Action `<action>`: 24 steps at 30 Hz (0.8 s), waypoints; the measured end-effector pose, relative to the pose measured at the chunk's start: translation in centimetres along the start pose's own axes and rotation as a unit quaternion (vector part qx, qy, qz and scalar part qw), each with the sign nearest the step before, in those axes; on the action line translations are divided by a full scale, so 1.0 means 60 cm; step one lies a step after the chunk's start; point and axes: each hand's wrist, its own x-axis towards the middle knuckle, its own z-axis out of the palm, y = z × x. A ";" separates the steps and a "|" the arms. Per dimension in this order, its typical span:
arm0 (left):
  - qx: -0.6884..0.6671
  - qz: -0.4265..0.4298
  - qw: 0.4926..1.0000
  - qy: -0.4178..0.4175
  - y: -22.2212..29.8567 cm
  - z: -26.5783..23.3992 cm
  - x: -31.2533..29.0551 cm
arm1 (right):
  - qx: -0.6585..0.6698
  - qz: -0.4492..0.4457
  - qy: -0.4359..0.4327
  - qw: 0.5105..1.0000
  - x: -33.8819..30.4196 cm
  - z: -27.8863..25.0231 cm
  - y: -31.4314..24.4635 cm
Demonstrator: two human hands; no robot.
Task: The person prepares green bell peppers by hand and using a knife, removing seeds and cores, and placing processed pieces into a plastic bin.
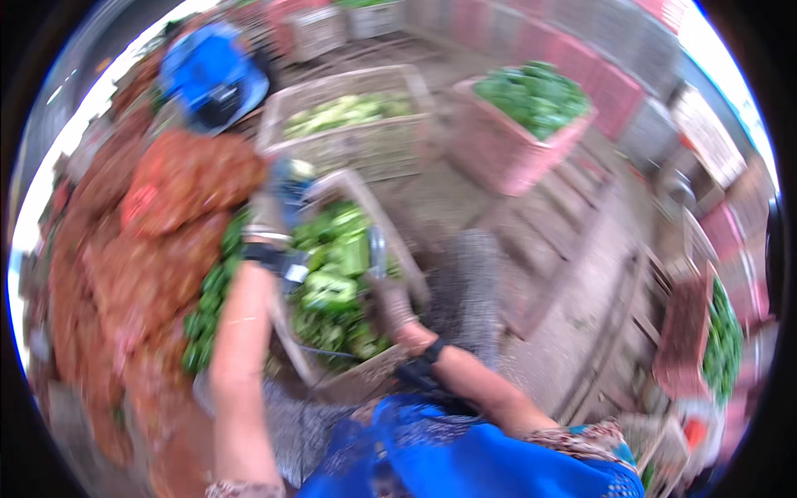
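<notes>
A pale crate (286, 332) of green peppers stands between my knees. Cut green peppers (332, 290) show pale insides. My left hand (270, 207), gloved, is over the crate's far left edge, smeared by motion. Blue shows at its fingers, and a small pale green piece (300, 171) is just beyond them; whether I hold it, I cannot tell. My right hand (392, 305), gloved, is over the crate's right side with its fingers closed. A narrow grey-blue shape (378, 251) sticks up from it, too blurred to name.
Orange-red mesh sacks (191, 178) are piled at the left, with loose green peppers (202, 324) beside them. Beyond is a crate of pale green pieces (349, 114). A pink crate (506, 153) of green peppers stands right of it. Wooden slats (548, 224) lie on the floor.
</notes>
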 end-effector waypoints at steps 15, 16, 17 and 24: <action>0.767 0.134 0.604 -0.171 -0.183 -0.077 -0.257 | 0.134 -0.124 0.066 0.981 0.037 -0.036 0.044; 0.780 0.150 0.584 -0.167 -0.188 -0.098 -0.261 | 0.109 -0.128 0.059 0.984 0.040 -0.035 0.041; 0.794 0.166 0.562 -0.163 -0.192 -0.120 -0.263 | 0.084 -0.133 0.053 0.986 0.040 -0.040 0.039; 0.857 0.080 0.504 -0.072 -0.187 -0.128 -0.256 | 0.022 -0.139 0.062 0.988 0.036 -0.042 0.046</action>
